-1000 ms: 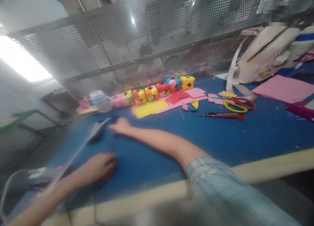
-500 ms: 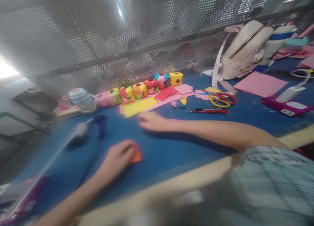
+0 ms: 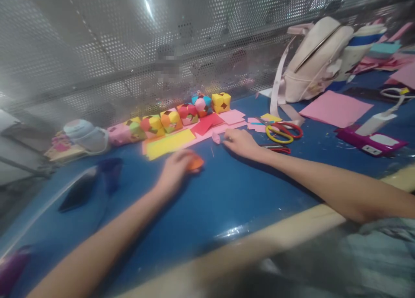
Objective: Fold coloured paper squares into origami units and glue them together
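Observation:
My left hand [image 3: 176,168] is closed on a small folded piece of orange paper [image 3: 196,162], held just over the blue tabletop in front of the yellow sheets. My right hand [image 3: 242,144] is on the table farther right, its fingers bent together and pointing down. A small pink folded paper piece [image 3: 215,137] lies beside its fingertips. Whatever is under the right fingers is hidden. Behind the hands lie yellow paper strips [image 3: 170,143], a red paper sheet [image 3: 205,123] and pink paper [image 3: 231,116]. A row of colourful folded paper cubes [image 3: 171,120] lines the back.
Scissors with red and yellow handles [image 3: 279,133] and a red-handled tool [image 3: 277,149] lie by the right wrist. Farther right are a pink sheet [image 3: 335,108], a purple power strip [image 3: 371,140] and a pale backpack [image 3: 313,64]. A light-blue jug [image 3: 84,135] and dark phone-like object [image 3: 79,190] are left.
My left hand has moved away from me and to the right with the orange paper. My right hand has moved right, over the small yellow and blue pieces. The view has shifted.

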Tool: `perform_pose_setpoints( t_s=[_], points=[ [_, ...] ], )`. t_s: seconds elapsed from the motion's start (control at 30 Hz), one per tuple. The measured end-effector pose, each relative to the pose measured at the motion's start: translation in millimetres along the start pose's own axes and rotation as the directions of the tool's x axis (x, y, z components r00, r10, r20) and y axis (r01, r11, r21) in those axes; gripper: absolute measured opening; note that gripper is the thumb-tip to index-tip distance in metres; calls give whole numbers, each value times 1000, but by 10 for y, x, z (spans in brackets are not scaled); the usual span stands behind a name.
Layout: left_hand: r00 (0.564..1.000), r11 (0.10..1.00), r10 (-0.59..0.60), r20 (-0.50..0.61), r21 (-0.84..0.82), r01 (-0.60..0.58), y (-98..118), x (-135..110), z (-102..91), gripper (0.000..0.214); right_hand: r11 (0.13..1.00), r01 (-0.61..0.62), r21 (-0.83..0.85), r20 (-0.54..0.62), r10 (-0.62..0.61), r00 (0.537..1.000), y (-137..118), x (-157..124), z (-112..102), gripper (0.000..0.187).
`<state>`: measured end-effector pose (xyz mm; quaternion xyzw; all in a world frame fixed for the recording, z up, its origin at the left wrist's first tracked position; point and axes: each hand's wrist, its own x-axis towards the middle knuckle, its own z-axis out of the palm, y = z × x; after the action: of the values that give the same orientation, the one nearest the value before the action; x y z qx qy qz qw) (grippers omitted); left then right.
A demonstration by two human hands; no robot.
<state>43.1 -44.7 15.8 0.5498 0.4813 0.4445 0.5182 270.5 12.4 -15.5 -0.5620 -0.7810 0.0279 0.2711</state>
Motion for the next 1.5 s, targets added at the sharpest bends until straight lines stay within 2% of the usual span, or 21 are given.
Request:
perform_pose_setpoints(
  t_s=[0.07, 0.1, 0.13, 0.2, 0.27, 0.3, 0.33, 0.37, 0.4, 0.43, 0.53, 0.6, 0.63, 0.67, 0.73, 0.83, 0.97, 1.07, 1.17, 1.33, 1.5],
  points=[
    [1000, 996, 3, -18, -84, -4, 26, 95, 52, 19, 977, -62, 204, 2, 63, 998, -27, -13, -54, 12],
    [1000, 995, 12, -28, -96, -14, 31, 138, 54, 20, 928, -99, 359, 24, 97, 995, -51, -28, -84, 12],
    [999, 995, 27, -40, -91, -30, 28, 178, 44, 21, 849, -135, 510, 58, 122, 991, -81, -49, -112, 13],
    [996, 996, 68, -57, -45, -71, 5, 243, -3, 23, 636, -240, 733, 181, 157, 971, -151, -99, -152, 14],
    [995, 995, 100, -30, 30, -99, -32, 278, -62, 26, 417, -411, 811, 368, 182, 912, -220, -147, -172, 15],
    [994, 990, 113, -2, 80, -113, -51, 281, -90, 27, 339, -505, 794, 472, 180, 863, -245, -167, -180, 16],
    [991, 980, 132, 31, 145, -135, -68, 276, -116, 28, 304, -583, 754, 561, 165, 811, -262, -183, -191, 16],
    [985, 960, 160, 63, 221, -170, -85, 264, -139, 28, 319, -630, 708, 618, 152, 772, -267, -194, -207, 16],
    [975, 928, 199, 99, 302, -220, -101, 247, -159, 27, 381, -636, 671, 636, 144, 758, -261, -202, -228, 16],
    [960, 883, 242, 142, 378, -279, -118, 227, -176, 26, 475, -602, 641, 619, 144, 772, -245, -208, -253, 15],
    [900, 746, 321, 294, 507, -431, -167, 164, -211, 25, 788, -368, 493, 427, 149, 892, -176, -222, -324, 17],
    [876, 698, 303, 375, 538, -472, -192, 135, -222, 27, 910, -171, 377, 252, 77, 965, -155, -244, -329, 16],
    [870, 686, 290, 399, 547, -479, -199, 125, -225, 28, 941, -77, 330, 189, 14, 982, -158, -259, -312, 15],
    [866, 679, 275, 417, 554, -482, -203, 118, -227, 30, 956, 9, 294, 153, -56, 987, -168, -277, -285, 18],
    [869, 682, 249, 428, 559, -471, -201, 109, -228, 36, 960, 138, 245, 152, -179, 972, -200, -313, -207, 30],
    [903, 697, 210, 375, 590, -407, -191, 91, -222, 45, 958, 225, 176, 189, -258, 948, -231, -348, -96, 43],
    [920, 653, 203, 336, 653, -383, -204, 55, -202, 42, 965, 238, 115, 232, -259, 938, -213, -356, -40, 43],
    [908, 604, 223, 356, 680, -415, -238, 39, -193, 37, 961, 251, 112, 205, -270, 941, -202, -364, -41, 40],
    [906, 594, 243, 347, 685, -422, -265, 36, -194, 34, 965, 237, 116, 166, -254, 953, -218, -386, -39, 40],
    [922, 623, 233, 309, 681, -386, -253, 35, -197, 32, 963, 215, 165, 131, -238, 962, -236, -423, -13, 43],
    [918, 715, 189, 349, 591, -372, -228, 35, -215, 33, 948, 222, 229, 103, -250, 963, -225, -430, 1, 41]
  ],
)
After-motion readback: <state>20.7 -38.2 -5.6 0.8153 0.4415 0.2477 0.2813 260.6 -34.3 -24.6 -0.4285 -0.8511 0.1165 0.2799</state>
